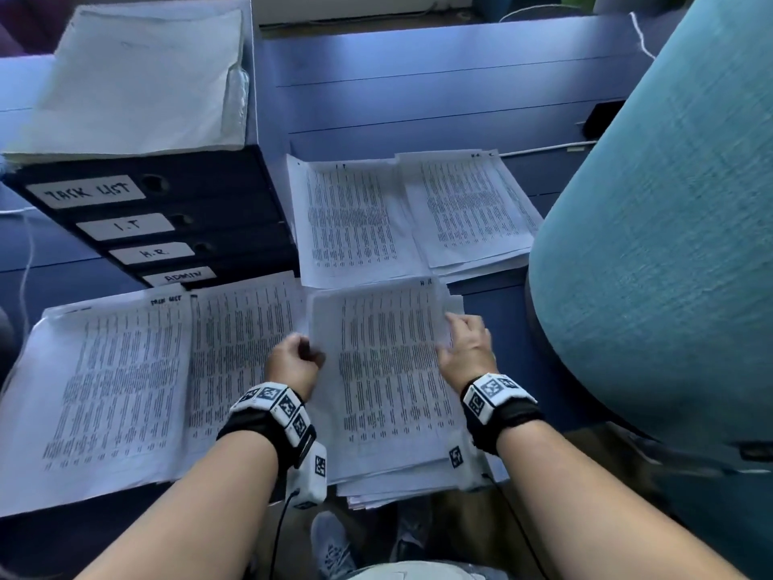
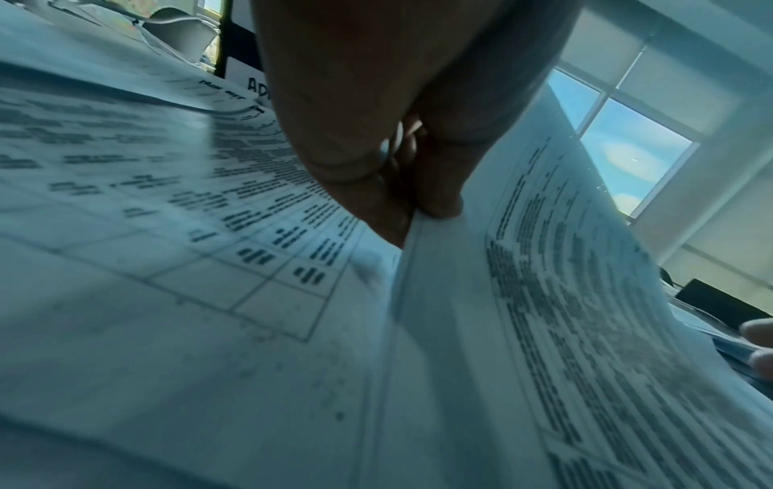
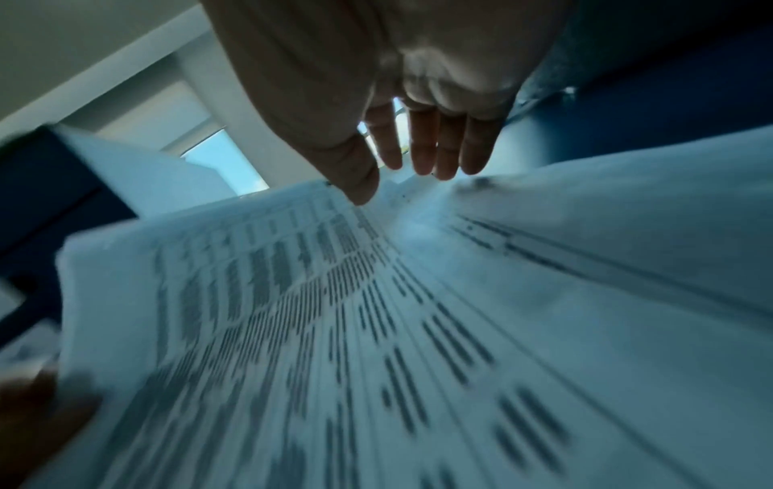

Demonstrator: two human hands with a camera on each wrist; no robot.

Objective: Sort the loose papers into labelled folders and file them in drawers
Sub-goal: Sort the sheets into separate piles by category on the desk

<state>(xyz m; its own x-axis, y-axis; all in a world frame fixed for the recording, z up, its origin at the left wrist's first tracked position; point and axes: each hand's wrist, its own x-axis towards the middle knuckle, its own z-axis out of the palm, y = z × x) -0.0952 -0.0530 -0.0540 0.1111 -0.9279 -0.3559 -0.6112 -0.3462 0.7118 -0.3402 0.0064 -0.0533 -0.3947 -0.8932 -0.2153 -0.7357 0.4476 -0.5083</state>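
The left hand (image 1: 295,362) pinches the left edge of the top sheet (image 1: 385,370) between thumb and curled fingers (image 2: 439,198), and that edge is lifted a little off the pile. The right hand (image 1: 466,349) lies on the right side of the same sheet with its fingers (image 3: 422,145) straight and loose, grasping nothing. The sheet is full of printed rows and has "H R" written at its top. It sits on a thick pile (image 1: 418,475) at the near edge of the blue desk (image 1: 439,77), right in front of the person. Just left of it lies another pile (image 1: 104,391) marked "TASK LIST", with more sheets between the two. Farther back are two more piles side by side, the "I.T" pile (image 1: 351,219) and the far pile (image 1: 472,207). At the back left stands a dark drawer box (image 1: 234,203) with four labels: TASK LIST, I.T, H.R and ADMIN. A stack of plain paper (image 1: 138,81) lies on top of it. A teal chair (image 1: 669,223) is close on the right.
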